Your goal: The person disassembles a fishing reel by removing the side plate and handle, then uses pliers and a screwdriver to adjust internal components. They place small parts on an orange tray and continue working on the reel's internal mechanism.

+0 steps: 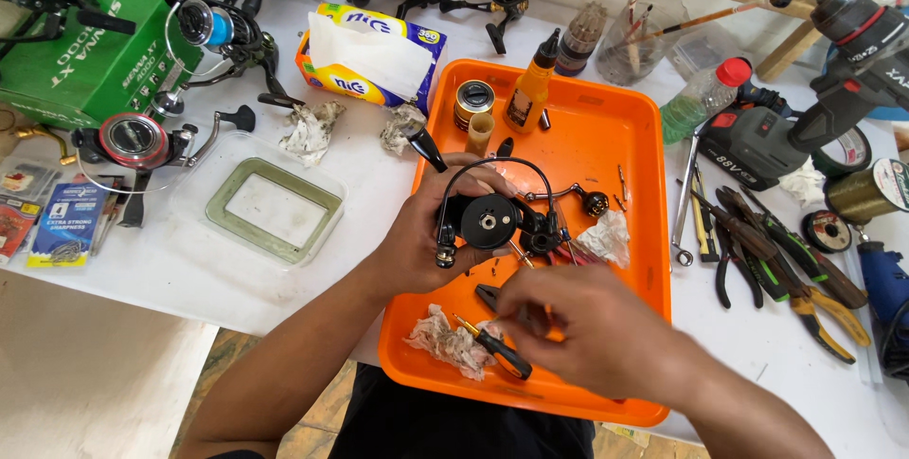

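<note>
Centrally, left hand (417,236) grip closed on black reel (492,222), right hand (587,326) pinching something unseen, orange tray (606,137), screwdriver (494,347), crumpled rag (445,341) below.

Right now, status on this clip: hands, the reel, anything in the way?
Left hand grips black fishing reel over orange tray. Right hand reaches at screwdriver on tray. Crumpled tissue beside it.

The white surface (237,274) carries an orange tray (632,151), a green box (90,66), a tissue box (365,66), a clear lid with green rim (275,208), spinning reels (142,142), pliers (805,274), a cordless drill (767,137), and crumpled tissues (308,127).
</note>
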